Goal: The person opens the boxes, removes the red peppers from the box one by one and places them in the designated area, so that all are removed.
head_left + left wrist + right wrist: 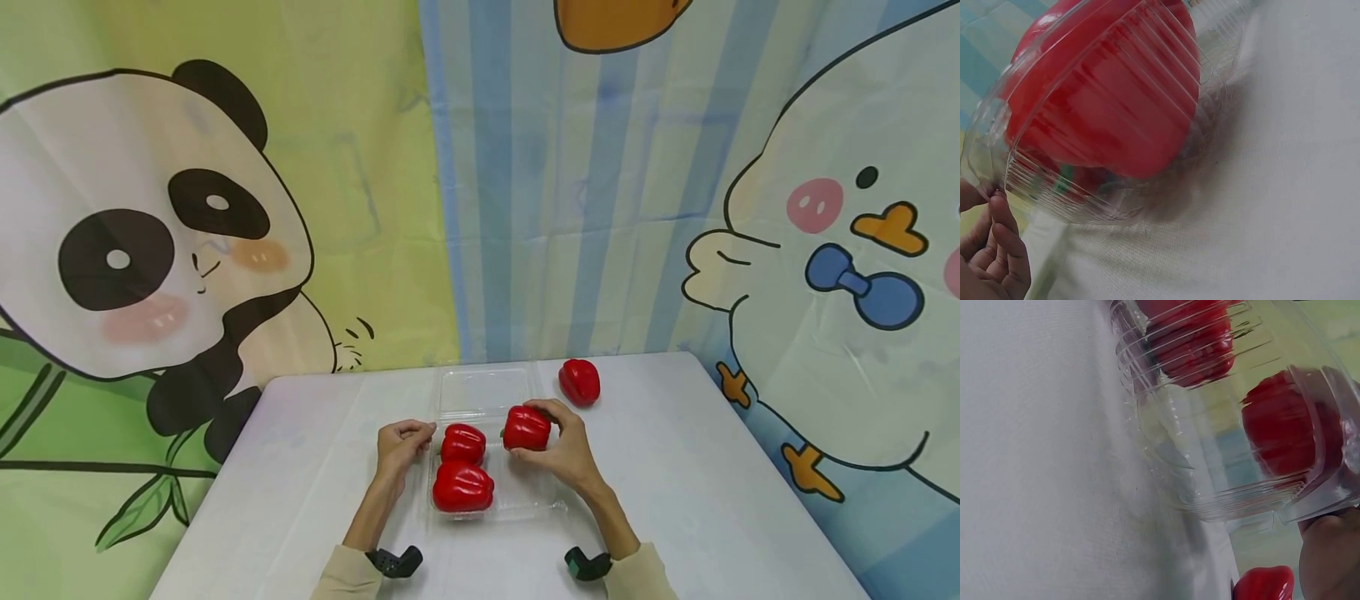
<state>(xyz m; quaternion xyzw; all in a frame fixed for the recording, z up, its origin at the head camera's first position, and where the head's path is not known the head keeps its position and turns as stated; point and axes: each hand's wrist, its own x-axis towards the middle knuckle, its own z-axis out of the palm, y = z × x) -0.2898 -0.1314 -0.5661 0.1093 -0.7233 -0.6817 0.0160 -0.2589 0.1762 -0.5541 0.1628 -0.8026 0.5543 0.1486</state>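
Note:
A clear plastic clamshell box [517, 492] lies with its lid [483, 392] folded back toward the far edge. Two red bell peppers sit along its left side, a nearer pepper [462, 487] and a farther pepper [463, 444]. My left hand [401, 450] pinches the box's left rim between thumb and fingertips, which the left wrist view shows closely. Over the right part of the box, my right hand [558, 446] grips another red bell pepper [527, 428] between thumb and fingers. Through the box wall, the right wrist view shows that held pepper [1282, 425].
One more red bell pepper [579, 382] lies on the white table [712, 467], beyond the right hand near the far edge. A cartoon-printed curtain [375, 208] hangs behind the table. Each wrist wears a black camera mount.

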